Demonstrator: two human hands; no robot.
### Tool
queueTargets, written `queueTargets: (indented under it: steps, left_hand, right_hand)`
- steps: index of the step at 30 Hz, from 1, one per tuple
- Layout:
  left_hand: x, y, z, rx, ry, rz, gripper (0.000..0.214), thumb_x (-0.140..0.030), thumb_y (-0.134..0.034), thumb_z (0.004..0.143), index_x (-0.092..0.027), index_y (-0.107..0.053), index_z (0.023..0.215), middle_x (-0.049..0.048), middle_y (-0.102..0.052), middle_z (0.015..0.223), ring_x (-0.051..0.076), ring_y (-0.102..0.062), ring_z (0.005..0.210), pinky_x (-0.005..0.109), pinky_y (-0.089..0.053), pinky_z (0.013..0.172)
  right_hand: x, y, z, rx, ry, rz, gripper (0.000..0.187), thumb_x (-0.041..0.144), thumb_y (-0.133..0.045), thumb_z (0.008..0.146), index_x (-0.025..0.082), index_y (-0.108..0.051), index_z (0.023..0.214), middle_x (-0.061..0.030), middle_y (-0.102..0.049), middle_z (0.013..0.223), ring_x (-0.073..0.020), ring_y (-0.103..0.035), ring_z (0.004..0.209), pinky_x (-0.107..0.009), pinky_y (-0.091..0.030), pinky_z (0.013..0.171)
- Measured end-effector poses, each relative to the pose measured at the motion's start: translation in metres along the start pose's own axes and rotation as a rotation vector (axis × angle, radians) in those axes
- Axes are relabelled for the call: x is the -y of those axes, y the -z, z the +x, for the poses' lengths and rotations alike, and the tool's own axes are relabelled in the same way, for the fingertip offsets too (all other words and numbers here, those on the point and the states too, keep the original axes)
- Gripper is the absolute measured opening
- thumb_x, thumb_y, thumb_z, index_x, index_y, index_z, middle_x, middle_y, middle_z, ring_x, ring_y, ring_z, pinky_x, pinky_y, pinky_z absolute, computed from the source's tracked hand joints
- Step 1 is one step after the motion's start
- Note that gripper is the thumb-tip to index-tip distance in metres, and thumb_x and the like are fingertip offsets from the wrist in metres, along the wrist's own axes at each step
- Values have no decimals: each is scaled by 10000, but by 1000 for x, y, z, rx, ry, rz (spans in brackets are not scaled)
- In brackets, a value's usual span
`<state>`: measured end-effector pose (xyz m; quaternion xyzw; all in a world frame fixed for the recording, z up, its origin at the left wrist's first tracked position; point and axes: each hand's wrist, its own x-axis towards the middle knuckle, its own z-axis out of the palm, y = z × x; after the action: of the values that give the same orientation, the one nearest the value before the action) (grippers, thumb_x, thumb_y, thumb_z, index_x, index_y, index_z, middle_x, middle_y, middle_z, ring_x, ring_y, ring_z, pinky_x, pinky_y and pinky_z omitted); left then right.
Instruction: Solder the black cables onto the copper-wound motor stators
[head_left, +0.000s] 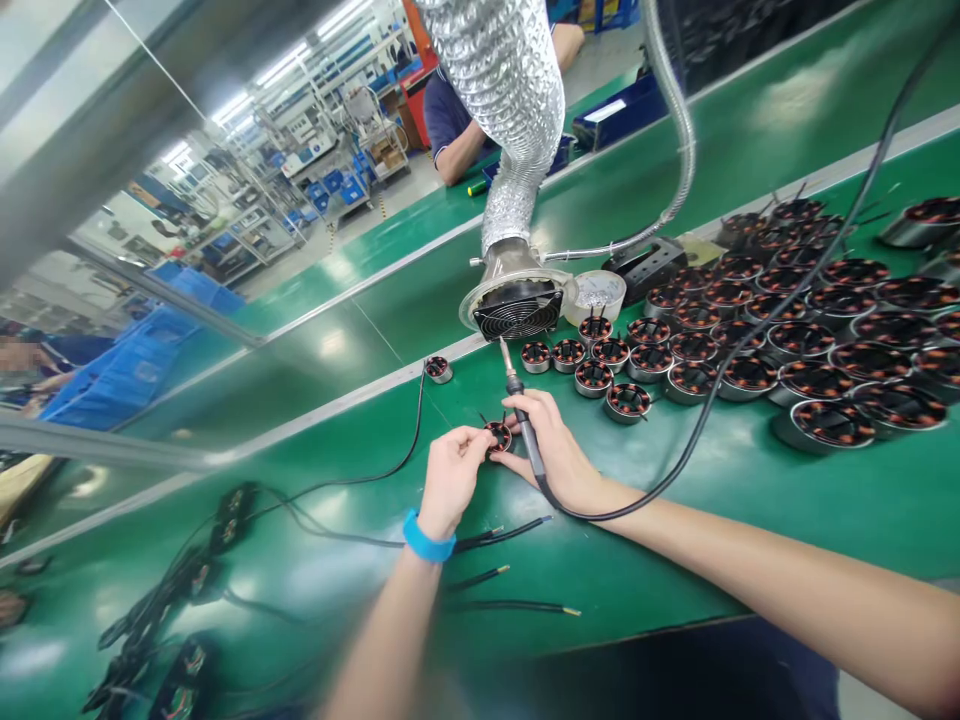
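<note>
A small copper-wound motor stator (498, 436) sits just above the green bench, pinched by the fingers of my left hand (454, 462). A blue band circles that wrist. My right hand (553, 448) grips a soldering iron (528, 430), its tip pointing up and away toward the fan. Fingers of this hand also seem to touch the stator's right side. From the iron's handle a black cord runs over my right forearm. Another stator (439, 369), joined to a black cable (409, 450), stands alone beyond my left hand. Several cable ends (525, 607) with bared tips lie near my left wrist.
Many stators (694, 380) crowd the right side of the green bench (675, 530). A fume fan (519, 310) hangs under a foil duct (517, 90), beside a round translucent tub (598, 298). Dark cables (172, 590) lie bundled at left. Another person's arm (459, 152) rests across the bench.
</note>
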<state>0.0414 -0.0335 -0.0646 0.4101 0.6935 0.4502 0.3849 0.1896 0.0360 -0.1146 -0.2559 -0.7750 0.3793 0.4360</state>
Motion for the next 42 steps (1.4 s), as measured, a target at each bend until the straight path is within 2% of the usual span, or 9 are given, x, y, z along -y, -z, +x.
queueTargets:
  steps: [6, 9, 12, 17, 24, 29, 33, 37, 42]
  left_hand:
    - [-15, 15, 19, -51, 9, 85, 515, -608, -583, 874, -129, -673, 706, -33, -457, 558, 60, -317, 470, 236, -226, 484]
    - [-25, 15, 32, 18, 37, 150, 484, -585, -624, 841, -132, -658, 673, -46, -420, 542, 58, -288, 466, 241, -198, 479]
    - [-27, 15, 35, 92, 60, 155, 396, -502, -663, 818, -133, -671, 673, -31, -479, 570, 61, -308, 473, 242, -211, 485]
    - [-15, 19, 29, 265, -54, 73, 322, -457, -712, 808, -145, -783, 845, 41, -639, 849, 56, -363, 524, 242, -272, 510]
    - [-20, 13, 25, 191, 62, 16, 436, -551, -700, 807, -119, -759, 811, 6, -603, 641, 46, -275, 457, 244, -189, 465]
    - [-27, -1, 22, 158, 8, 120, 452, -551, -696, 802, -124, -728, 658, 54, -678, 677, 118, -538, 608, 248, -392, 598]
    - [-25, -4, 22, 136, 42, 141, 414, -520, -715, 762, -133, -694, 614, 26, -642, 624, 118, -516, 580, 244, -364, 571]
    - [-24, 3, 22, 196, 79, 113, 320, -442, -749, 727, -134, -699, 656, 0, -609, 651, 85, -420, 537, 231, -273, 517]
    - [-22, 9, 23, 311, 76, 49, 346, -479, -760, 748, -135, -722, 730, -5, -561, 723, 66, -335, 539, 232, -207, 494]
  right_hand:
    - [-3, 1, 1, 23, 21, 47, 742, 189, -800, 792, 291, -363, 1383, -128, -403, 1339, -263, -620, 1070, -493, -562, 970]
    - [-7, 0, 2, 40, 31, 151, 716, 152, -761, 814, 300, -359, 1388, -115, -395, 1345, -233, -645, 1076, -456, -568, 986]
    - [-8, 0, 2, 54, 23, 190, 676, 138, -730, 833, 299, -365, 1379, -114, -396, 1342, -216, -666, 1040, -448, -579, 969]
    - [-2, 3, 4, 56, 13, 147, 671, 138, -752, 813, 285, -376, 1348, -113, -440, 1281, -223, -659, 990, -450, -600, 894]
    - [2, 9, 1, 6, 22, 92, 717, 173, -782, 795, 281, -364, 1368, -116, -445, 1288, -259, -613, 1080, -488, -556, 965]
    - [11, 9, -5, -76, 56, 39, 626, 101, -674, 841, 265, -375, 1366, -132, -447, 1283, -268, -596, 1116, -479, -558, 973]
    - [15, 4, -10, -48, 126, -51, 591, 46, -596, 853, 258, -376, 1360, -140, -454, 1284, -272, -611, 1124, -458, -584, 934]
    - [12, 1, -13, -9, 135, -132, 653, 14, -585, 838, 289, -355, 1383, -135, -460, 1306, -243, -660, 1014, -426, -611, 875]
    - [14, 4, -12, -6, 78, -126, 710, 42, -689, 791, 270, -370, 1382, -130, -469, 1298, -270, -632, 1108, -439, -587, 934]
